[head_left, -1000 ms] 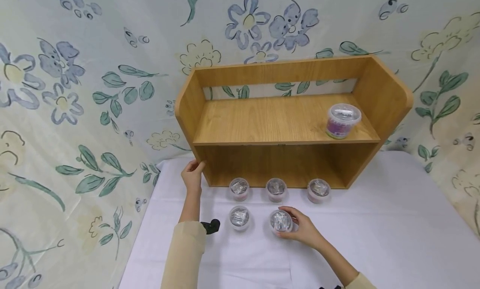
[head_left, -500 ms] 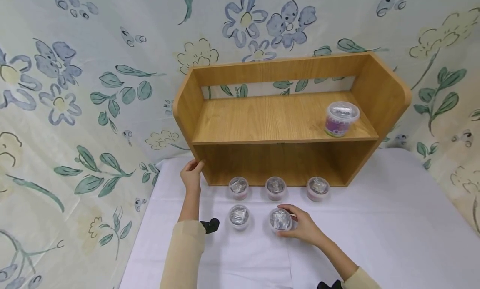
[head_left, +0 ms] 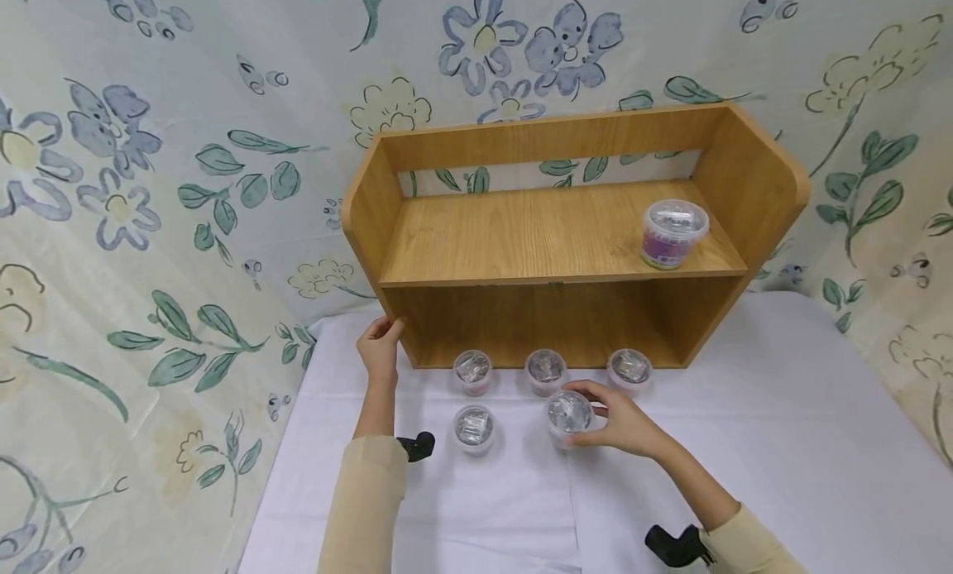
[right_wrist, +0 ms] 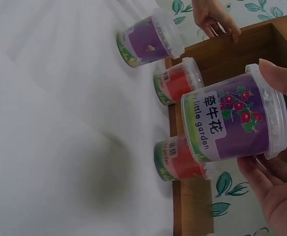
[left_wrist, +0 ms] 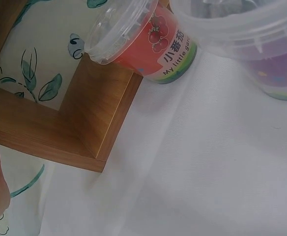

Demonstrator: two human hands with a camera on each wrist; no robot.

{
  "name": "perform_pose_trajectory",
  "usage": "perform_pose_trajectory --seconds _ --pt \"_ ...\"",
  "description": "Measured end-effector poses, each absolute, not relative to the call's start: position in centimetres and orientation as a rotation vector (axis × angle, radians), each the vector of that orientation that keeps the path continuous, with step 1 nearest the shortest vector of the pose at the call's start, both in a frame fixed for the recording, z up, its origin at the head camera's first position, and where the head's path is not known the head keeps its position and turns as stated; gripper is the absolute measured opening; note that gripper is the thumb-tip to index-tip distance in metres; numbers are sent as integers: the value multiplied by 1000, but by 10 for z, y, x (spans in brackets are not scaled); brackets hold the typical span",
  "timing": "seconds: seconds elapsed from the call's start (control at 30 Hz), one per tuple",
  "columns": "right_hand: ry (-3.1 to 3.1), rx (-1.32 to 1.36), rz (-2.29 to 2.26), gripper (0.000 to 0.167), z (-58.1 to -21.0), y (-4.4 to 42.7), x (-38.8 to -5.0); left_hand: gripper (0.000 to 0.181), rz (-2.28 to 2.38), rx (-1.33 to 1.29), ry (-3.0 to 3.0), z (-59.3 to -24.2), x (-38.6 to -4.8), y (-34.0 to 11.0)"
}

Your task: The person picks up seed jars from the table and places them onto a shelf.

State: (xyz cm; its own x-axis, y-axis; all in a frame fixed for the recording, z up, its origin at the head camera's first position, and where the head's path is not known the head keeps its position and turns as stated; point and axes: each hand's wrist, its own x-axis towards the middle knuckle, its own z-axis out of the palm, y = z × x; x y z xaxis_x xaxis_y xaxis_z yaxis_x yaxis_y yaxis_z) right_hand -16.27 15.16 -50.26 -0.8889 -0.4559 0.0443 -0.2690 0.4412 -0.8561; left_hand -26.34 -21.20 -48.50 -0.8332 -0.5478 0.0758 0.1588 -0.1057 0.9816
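Note:
My right hand [head_left: 625,423] pinches a clear-lidded plastic tub [right_wrist: 227,118] between thumb and fingers. Its purple label shows red flowers and "My little garden". In the right wrist view it hangs above the white cloth, tilted. My left hand [head_left: 380,351] holds the lower left side panel of the wooden shelf [head_left: 558,235]. Along the shelf's front stand three tubs: the left one [head_left: 473,370], the middle one [head_left: 546,370] and the right one [head_left: 629,368]. Red labels show on two tubs in the right wrist view. A purple-labelled tub [head_left: 474,429] stands nearer, on the left.
Another purple-labelled tub [head_left: 673,235] stands on the shelf's upper board at the right. The lower compartment [head_left: 551,322] lies behind the front row of tubs. A white cloth [head_left: 476,516] covers the table, and a floral curtain [head_left: 223,144] hangs behind.
My right hand has lifted the purple-labelled tub off the cloth and moved it slightly right and toward the shelf. My left hand has stayed at the shelf's side panel.

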Motion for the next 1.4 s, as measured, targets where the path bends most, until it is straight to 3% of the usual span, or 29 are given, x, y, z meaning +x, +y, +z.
perform_pose_trajectory --seconds 0.3,0.57,1.07,1.4 --pt "2529 -658 -1422 69 -466 159 -173 25 -1988 412 -1704 -483 -263 -213" --pt "2514 -705 -1382 66 -446 160 -180 10 -1993 405 -1680 -490 -270 -216" --pt "2274 -753 -1176 56 -390 182 -205 13 -1959 452 -1675 -508 -280 -218" --pt "2206 -769 -1099 54 -379 185 -209 9 -1955 447 -1670 -512 -281 -220"
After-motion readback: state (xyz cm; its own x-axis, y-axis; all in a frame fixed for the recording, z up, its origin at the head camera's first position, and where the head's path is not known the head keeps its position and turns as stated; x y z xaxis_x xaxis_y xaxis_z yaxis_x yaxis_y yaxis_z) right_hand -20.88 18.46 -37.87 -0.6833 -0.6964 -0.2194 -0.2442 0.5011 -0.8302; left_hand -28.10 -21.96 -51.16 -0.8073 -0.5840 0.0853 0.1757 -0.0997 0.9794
